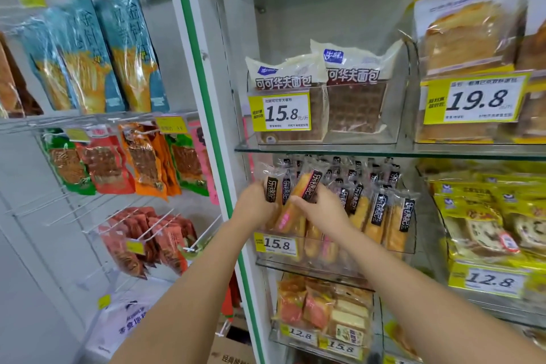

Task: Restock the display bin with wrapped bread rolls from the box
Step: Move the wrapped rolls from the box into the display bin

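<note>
A clear display bin (409, 242) on the middle shelf holds several wrapped bread rolls (378, 216) standing upright, each with a black label. My left hand (255, 204) grips wrapped rolls (276, 189) at the bin's left end. My right hand (320, 210) holds a tilted roll (304, 186) beside them, fingers curled round its wrapper. Both hands are over the bin's left half. The box shows only as a cardboard corner (230, 349) at the bottom, below my left arm.
A glass shelf (325, 148) sits just above the bin with cocoa waffle bread packs (348, 91). Yellow packs (484, 216) fill the bin to the right. A lower bin (325, 313) holds cake slices. A green-edged cabinet frame (206, 97) and snack racks (118, 162) stand left.
</note>
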{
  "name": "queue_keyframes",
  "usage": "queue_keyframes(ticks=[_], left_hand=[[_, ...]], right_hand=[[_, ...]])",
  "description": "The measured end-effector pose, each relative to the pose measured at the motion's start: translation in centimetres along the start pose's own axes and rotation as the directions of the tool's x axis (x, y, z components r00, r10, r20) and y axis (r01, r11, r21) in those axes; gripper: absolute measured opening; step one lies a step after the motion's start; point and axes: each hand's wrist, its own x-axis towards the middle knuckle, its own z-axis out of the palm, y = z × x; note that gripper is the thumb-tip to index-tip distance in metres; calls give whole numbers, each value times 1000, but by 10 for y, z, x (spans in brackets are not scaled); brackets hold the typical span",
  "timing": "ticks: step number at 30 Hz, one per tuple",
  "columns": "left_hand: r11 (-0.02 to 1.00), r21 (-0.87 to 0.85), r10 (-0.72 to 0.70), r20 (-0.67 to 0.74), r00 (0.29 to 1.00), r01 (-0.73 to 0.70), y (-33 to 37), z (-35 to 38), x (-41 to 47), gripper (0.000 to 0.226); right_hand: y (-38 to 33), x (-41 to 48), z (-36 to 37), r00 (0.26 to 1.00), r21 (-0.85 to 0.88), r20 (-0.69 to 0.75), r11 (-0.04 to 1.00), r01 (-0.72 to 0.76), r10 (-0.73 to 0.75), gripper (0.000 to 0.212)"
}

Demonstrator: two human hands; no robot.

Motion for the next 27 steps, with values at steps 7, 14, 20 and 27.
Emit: queue_keyframes(ticks=[7,14,20,27], left_hand=[[971,216,-151,249,957,97,1,2,27,24],[921,379,-234,345,909,93,7,12,39,9],[867,488,-316,381,869,102,-2,27,44,15],[959,223,-227,238,944,174,-21,47,45,34]], right_hand=[[-15,39,11,973,-319,111,935,-157,201,28],[-12,49,19,871,-312,204,873,-375,448,31],[-3,46,48,819,-497,231,787,-364,525,47],[17,41,69,867,-464,115,798,-385,485,32]])
